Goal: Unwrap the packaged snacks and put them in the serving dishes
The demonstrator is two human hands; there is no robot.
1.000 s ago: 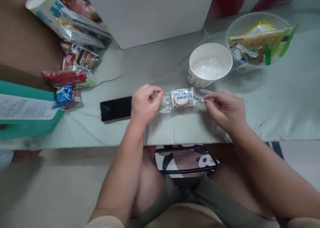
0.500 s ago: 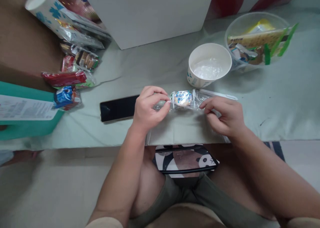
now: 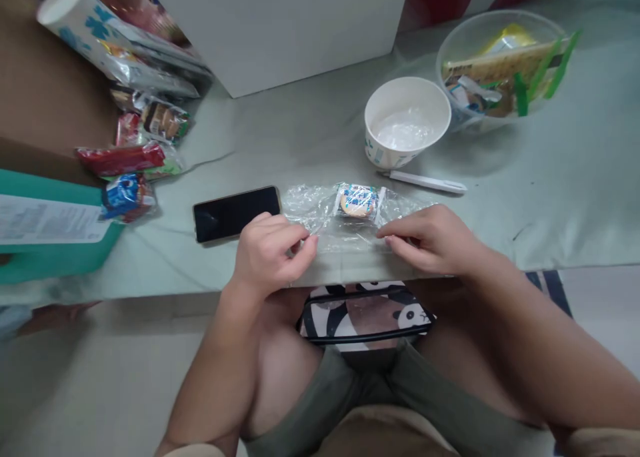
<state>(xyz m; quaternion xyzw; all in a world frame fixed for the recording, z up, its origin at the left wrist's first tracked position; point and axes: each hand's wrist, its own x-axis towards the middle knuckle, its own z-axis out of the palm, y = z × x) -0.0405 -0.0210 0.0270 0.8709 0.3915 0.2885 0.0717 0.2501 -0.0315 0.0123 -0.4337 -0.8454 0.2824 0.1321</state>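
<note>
- Left hand [image 3: 270, 253]: fingers curled, thumb and forefinger pinching the near left edge of the clear plastic bag [image 3: 320, 213].
- Right hand [image 3: 430, 240]: fingers extended and pressed together, fingertips resting on the near right edge of the same bag; whether they grip the film cannot be told.
- Clear plastic bag: lies flat on the counter [image 3: 310, 137], close to its near edge, between both hands.
- Wrapped biscuit [image 3: 357, 201]: inside the bag, toward its far side, blue-and-white label facing up.
- Phone [image 3: 235, 213]: screen dark, just left of the bag.
- White pen [image 3: 425, 182]: beyond the bag, right of centre.
- Paper bowl [image 3: 406, 120]: behind the pen, upright.
- Clear tub [image 3: 500, 70]: far right, holding packets.
- Snack packets [image 3: 130, 163]: piled at far left.
</note>
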